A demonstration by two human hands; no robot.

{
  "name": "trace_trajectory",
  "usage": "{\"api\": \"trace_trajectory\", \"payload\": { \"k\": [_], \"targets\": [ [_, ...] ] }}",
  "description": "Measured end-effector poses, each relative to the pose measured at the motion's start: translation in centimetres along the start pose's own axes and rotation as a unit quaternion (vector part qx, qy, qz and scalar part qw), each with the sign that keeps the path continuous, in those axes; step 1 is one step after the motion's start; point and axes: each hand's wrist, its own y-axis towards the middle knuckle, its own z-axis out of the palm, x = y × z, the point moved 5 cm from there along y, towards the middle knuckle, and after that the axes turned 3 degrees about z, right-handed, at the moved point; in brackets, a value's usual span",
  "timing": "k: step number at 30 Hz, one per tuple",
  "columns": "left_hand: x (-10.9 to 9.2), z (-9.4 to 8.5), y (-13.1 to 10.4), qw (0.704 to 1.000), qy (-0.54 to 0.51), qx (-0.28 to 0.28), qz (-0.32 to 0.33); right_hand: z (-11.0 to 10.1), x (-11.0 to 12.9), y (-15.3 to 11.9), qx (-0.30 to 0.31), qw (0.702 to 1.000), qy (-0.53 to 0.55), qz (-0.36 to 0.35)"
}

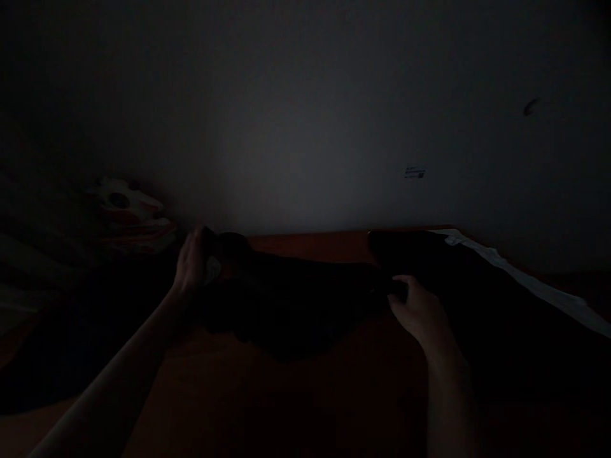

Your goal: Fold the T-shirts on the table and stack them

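A black garment [296, 305] stretches between my two hands above a reddish-brown wooden surface [286, 394]. It is too dark to tell what kind of garment it is. My left hand [189, 262] grips its left end, and a small pale patch shows beside the fingers. At the other end, my right hand [419, 309] is closed with thumb and fingers pinching the dark cloth. The middle of the garment sags and its lower edge is bunched. Its folds are lost in the shadow.
Dark cloth [487, 318] lies to the right, with a pale strip [529, 280] along its far edge. More dark cloth [95, 324] spreads at left. A white and red toy-like object [126, 203] sits by the wall [296, 114], which carries a small label [414, 172].
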Motion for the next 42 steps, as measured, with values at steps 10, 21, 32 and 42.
{"api": "trace_trajectory", "payload": {
  "k": [10,21,32,42],
  "targets": [
    [4.2,4.1,-13.7,0.936,0.248,0.241,0.068,3.2,-0.9,-0.4,0.034,0.999,-0.001,0.007],
    [-4.2,-0.9,-12.1,0.888,0.329,0.272,0.169,-0.1,2.3,-4.1,-0.194,0.947,0.041,-0.252],
    [-1.7,2.4,-11.3,0.936,0.05,0.348,-0.004,-1.2,1.8,-5.5,-0.089,0.942,-0.055,-0.318],
    [3.5,-0.8,-11.6,0.964,0.09,0.248,0.02,5.1,2.1,-4.3,0.104,0.977,-0.077,-0.17]
  ]
}}
